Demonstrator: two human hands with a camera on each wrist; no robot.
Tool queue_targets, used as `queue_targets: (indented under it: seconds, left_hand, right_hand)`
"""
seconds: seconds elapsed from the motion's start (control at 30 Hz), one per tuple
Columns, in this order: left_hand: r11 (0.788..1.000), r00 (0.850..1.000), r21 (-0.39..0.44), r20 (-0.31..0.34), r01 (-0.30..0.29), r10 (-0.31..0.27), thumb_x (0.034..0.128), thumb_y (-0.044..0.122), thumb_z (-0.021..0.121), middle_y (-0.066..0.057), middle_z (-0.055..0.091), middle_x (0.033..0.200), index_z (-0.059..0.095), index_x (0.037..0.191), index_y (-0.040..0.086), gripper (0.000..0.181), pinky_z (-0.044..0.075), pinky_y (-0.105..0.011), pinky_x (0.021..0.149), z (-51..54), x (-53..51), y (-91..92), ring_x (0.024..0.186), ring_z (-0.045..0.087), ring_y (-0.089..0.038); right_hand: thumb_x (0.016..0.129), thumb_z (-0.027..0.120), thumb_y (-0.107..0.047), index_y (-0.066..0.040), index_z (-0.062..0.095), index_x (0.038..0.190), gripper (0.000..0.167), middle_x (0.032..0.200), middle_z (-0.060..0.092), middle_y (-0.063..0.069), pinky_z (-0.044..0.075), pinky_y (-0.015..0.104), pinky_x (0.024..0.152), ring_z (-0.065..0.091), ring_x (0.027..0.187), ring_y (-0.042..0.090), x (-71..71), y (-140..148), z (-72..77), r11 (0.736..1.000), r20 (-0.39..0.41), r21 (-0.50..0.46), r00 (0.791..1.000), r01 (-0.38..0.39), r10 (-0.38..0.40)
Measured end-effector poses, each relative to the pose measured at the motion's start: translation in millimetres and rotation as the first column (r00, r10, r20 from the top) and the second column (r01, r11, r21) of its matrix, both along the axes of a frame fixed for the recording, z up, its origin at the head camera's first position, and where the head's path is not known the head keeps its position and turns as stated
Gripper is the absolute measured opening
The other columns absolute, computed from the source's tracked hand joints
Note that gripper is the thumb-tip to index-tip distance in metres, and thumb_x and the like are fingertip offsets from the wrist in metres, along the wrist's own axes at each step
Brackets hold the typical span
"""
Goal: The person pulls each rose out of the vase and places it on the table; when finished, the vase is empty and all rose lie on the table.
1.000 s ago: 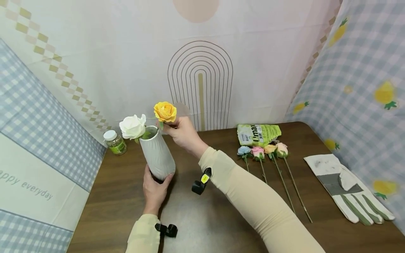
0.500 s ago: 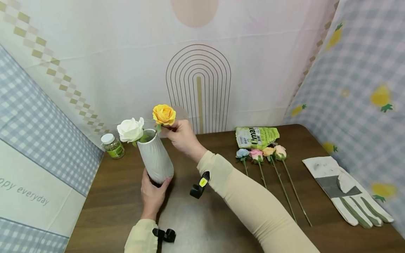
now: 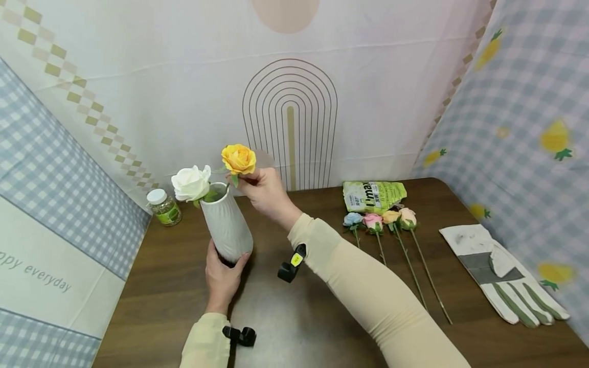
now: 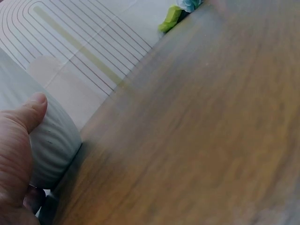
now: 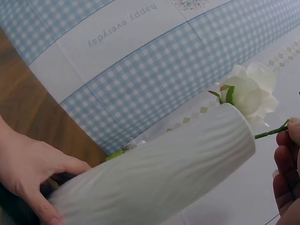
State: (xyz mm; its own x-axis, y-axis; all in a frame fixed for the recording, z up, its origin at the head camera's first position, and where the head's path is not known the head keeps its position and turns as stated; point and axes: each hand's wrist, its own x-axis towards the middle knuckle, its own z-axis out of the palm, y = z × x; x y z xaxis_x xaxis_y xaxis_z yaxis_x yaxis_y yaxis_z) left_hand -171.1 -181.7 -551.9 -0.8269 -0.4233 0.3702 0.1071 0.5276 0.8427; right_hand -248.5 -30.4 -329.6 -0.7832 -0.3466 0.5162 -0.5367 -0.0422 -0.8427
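Observation:
A white ribbed vase (image 3: 226, 225) stands on the table, and my left hand (image 3: 223, 276) grips it near the base, thumb on the right side. From its mouth a white rose (image 3: 190, 184) leans out to the left. My right hand (image 3: 269, 193) pinches the stem of a yellow rose (image 3: 239, 159) just under the bloom, at the right of the vase's rim. In the right wrist view the green stem (image 5: 272, 133) runs from the fingertips to the vase mouth; its lower end is hidden inside. The left wrist view shows my thumb (image 4: 33, 111) against the vase wall.
Behind the vase to the left is a white-lidded jar (image 3: 164, 207). On the right lie several loose roses (image 3: 374, 222) below a green packet (image 3: 375, 197). A work glove (image 3: 503, 276) rests at the far right. Printed cloth (image 3: 198, 76) hangs around the wooden table (image 3: 294, 327).
Hands, vase and both roses keep almost the same places on the table. The whole head view shifts slightly down and then back up.

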Motion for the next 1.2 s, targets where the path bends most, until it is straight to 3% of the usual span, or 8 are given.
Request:
queue_targets:
  seconds: [0.2, 0.3, 0.47, 0.63, 0.8, 0.9, 1.03, 1.2]
  left_hand:
    - [1.000, 1.000, 0.003, 0.007, -0.003, 0.003, 0.0690, 0.033, 0.087, -0.015, 0.048, 0.138, 0.034, 0.148, 0.012, 0.097, 0.036, -0.048, 0.100, -0.2, 0.1, 0.7, 0.125, 0.046, -0.032]
    - [1.000, 1.000, 0.002, 0.018, -0.003, 0.003, 0.0698, 0.033, 0.086, -0.014, 0.048, 0.138, 0.033, 0.148, 0.012, 0.097, 0.036, -0.048, 0.100, 0.2, 0.6, 1.0, 0.125, 0.046, -0.032]
    - [1.000, 0.999, -0.006, 0.033, 0.018, -0.018, 0.0716, 0.035, 0.085, -0.013, 0.046, 0.140, 0.032, 0.148, 0.014, 0.095, 0.035, -0.048, 0.101, 1.1, 0.5, 1.8, 0.126, 0.045, -0.031]
    - [1.000, 1.000, -0.007, 0.014, 0.009, -0.008, 0.0709, 0.034, 0.086, -0.013, 0.047, 0.140, 0.034, 0.148, 0.013, 0.095, 0.036, -0.048, 0.101, -0.2, 0.2, 1.3, 0.126, 0.045, -0.032]
    - [1.000, 1.000, -0.017, 0.001, -0.004, 0.004, 0.0702, 0.035, 0.086, -0.015, 0.048, 0.139, 0.034, 0.148, 0.012, 0.096, 0.036, -0.048, 0.100, -1.3, -0.4, -0.2, 0.125, 0.046, -0.033]
    - [1.000, 1.000, -0.016, 0.004, -0.005, 0.005, 0.0699, 0.036, 0.086, -0.015, 0.048, 0.139, 0.034, 0.148, 0.012, 0.097, 0.036, -0.048, 0.100, -0.7, -0.2, -0.6, 0.125, 0.046, -0.033]
    - [1.000, 1.000, -0.028, -0.018, -0.008, 0.007, 0.0695, 0.037, 0.086, -0.017, 0.050, 0.137, 0.036, 0.147, 0.010, 0.097, 0.036, -0.049, 0.100, 0.4, -0.1, -0.7, 0.124, 0.047, -0.034]
    - [0.999, 0.999, -0.041, -0.034, -0.005, 0.003, 0.0700, 0.036, 0.086, -0.018, 0.050, 0.137, 0.036, 0.147, 0.008, 0.096, 0.037, -0.049, 0.100, 0.3, -0.4, -0.8, 0.124, 0.048, -0.035]
  right_hand:
    - [0.088, 0.069, -0.005, 0.008, 0.071, 0.102, 0.019, 0.101, 0.071, 0.016, 0.053, 0.033, 0.084, 0.066, 0.099, 0.016, -13.4, 10.9, 2.5, 0.993, 0.010, -0.108, 0.999, -0.052, 0.053]
    - [0.087, 0.069, -0.003, 0.008, 0.070, 0.104, 0.020, 0.102, 0.070, 0.017, 0.052, 0.036, 0.086, 0.066, 0.100, 0.019, -13.2, 23.0, 5.5, 0.986, 0.021, -0.158, 0.998, -0.060, 0.064]
    - [0.086, 0.070, -0.001, 0.007, 0.069, 0.102, 0.018, 0.100, 0.071, 0.012, 0.051, 0.036, 0.088, 0.065, 0.100, 0.019, -12.6, 44.5, 7.5, 0.987, 0.029, -0.156, 0.999, -0.039, 0.044]
    - [0.087, 0.069, -0.001, 0.010, 0.065, 0.105, 0.022, 0.100, 0.070, 0.008, 0.050, 0.038, 0.090, 0.063, 0.103, 0.022, -13.4, 54.9, 13.2, 0.976, 0.039, -0.210, 0.997, -0.053, 0.062]
    - [0.086, 0.070, -0.001, 0.006, 0.067, 0.103, 0.019, 0.098, 0.071, 0.007, 0.050, 0.038, 0.089, 0.064, 0.101, 0.022, -12.1, 62.5, 19.7, 0.966, 0.042, -0.255, 0.997, -0.052, 0.065]
    - [0.085, 0.069, 0.003, -0.002, 0.070, 0.100, 0.016, 0.098, 0.071, 0.007, 0.051, 0.037, 0.087, 0.065, 0.096, 0.021, -13.3, 75.2, 22.5, 0.941, 0.063, -0.337, 0.996, -0.035, 0.060]
    - [0.086, 0.067, 0.003, -0.010, 0.069, 0.098, 0.017, 0.095, 0.071, 0.006, 0.052, 0.033, 0.080, 0.066, 0.087, 0.018, -15.7, 105.4, 26.0, 0.884, 0.117, -0.466, 0.993, 0.022, 0.036]
    - [0.088, 0.067, -0.001, -0.003, 0.071, 0.094, 0.008, 0.090, 0.072, 0.010, 0.054, 0.029, 0.073, 0.069, 0.078, 0.019, -11.1, 156.0, 21.5, 0.808, 0.185, -0.586, 0.980, 0.053, 0.070]
